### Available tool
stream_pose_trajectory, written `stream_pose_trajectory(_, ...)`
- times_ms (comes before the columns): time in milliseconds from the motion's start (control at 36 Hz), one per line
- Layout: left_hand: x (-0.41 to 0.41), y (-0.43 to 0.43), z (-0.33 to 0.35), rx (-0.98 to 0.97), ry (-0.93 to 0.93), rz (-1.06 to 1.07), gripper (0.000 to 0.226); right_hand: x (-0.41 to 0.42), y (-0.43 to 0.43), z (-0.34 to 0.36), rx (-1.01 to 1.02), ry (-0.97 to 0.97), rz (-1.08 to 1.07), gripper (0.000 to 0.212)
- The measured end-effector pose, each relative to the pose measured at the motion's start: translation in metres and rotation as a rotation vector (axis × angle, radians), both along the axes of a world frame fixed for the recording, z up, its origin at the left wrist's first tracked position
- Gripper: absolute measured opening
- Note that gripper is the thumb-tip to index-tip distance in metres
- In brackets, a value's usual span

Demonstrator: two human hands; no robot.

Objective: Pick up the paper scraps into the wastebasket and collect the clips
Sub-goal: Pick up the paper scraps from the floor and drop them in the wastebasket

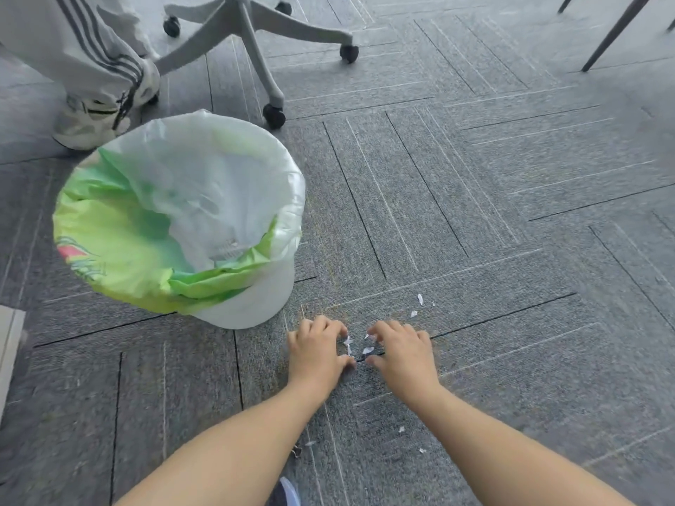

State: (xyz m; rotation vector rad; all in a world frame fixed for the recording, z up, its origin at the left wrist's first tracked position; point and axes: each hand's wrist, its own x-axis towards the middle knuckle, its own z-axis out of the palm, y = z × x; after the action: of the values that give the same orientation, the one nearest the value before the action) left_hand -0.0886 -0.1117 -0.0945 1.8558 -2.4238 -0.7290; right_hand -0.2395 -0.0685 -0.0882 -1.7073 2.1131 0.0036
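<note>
Paper scraps lie between both hands' curled fingers.

Two bare forearms, unsleeved, ending in the left hand and right hand; no rings, watch or gloves visible. A dark shoe with a pale toe shows below.

Carpet: grey tiles w/ thin dark + pale stripe lines, herringbone layout. Wastebasket white; liner lime green fading to translucent white, red/green print on side. Paper scraps white. Chair base lt grey, black casters. Trousers off-white w/ dark stripes; shoe white.
</note>
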Motion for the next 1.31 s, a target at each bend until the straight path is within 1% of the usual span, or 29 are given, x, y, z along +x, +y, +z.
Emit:
stream_pose_trajectory(139, 0.001, -0.004, -0.002, -0.006, 0.063, 0.041, 0.031, 0.006, -0.004, -0.004, -0.055, 0.04, -0.029, 0.035)
stream_pose_trajectory(361, -0.002, -0.006, -0.003, 0.027, 0.092, 0.1, 0.024, 0.007, -0.015, -0.006, -0.08, 0.011, -0.105, 0.019)
stream_pose_trajectory(500, -0.005, -0.004, -0.002, 0.045, 0.135, 0.199, 0.02, 0.004, -0.024, -0.008, -0.045, -0.005, -0.143, 0.019)
stream_pose_trajectory(639, -0.007, -0.003, -0.003, 0.013, 0.099, 0.192, 0.02, 0.004, -0.026, -0.009, -0.047, 0.013, -0.158, 0.016)
stream_pose_trajectory(722, -0.008, -0.003, -0.001, -0.004, 0.08, 0.184, 0.02, 0.008, -0.023, -0.011, -0.093, 0.068, -0.119, 0.005)
stream_pose_trajectory(750, -0.008, -0.004, 0.0, -0.004, 0.076, 0.187, 0.02, 0.009, -0.022, -0.012, -0.096, 0.081, -0.118, 0.006)
stream_pose_trajectory(806, -0.009, -0.005, 0.002, 0.004, 0.065, 0.197, 0.019, 0.011, -0.022, -0.013, -0.089, 0.087, -0.13, 0.008)
stream_pose_trajectory(917, -0.011, -0.008, 0.005, 0.014, 0.054, 0.222, 0.015, 0.01, -0.026, -0.011, -0.025, 0.068, -0.162, 0.004)
stream_pose_trajectory(972, -0.012, -0.007, 0.006, 0.0, 0.036, 0.204, 0.015, 0.011, -0.028, -0.008, 0.024, 0.07, -0.16, 0.003)
stream_pose_trajectory(1056, -0.012, -0.005, 0.005, -0.046, -0.009, 0.109, 0.015, 0.013, -0.026, -0.006, 0.066, 0.114, -0.118, 0.004)
stream_pose_trajectory(1167, -0.014, -0.003, 0.003, -0.033, -0.013, 0.068, 0.013, 0.016, -0.006, -0.006, 0.105, 0.201, -0.023, 0.012)
stream_pose_trajectory(1306, -0.017, -0.002, 0.003, -0.032, -0.141, -0.044, 0.013, 0.011, 0.019, 0.001, 0.151, 0.148, -0.097, 0.014)
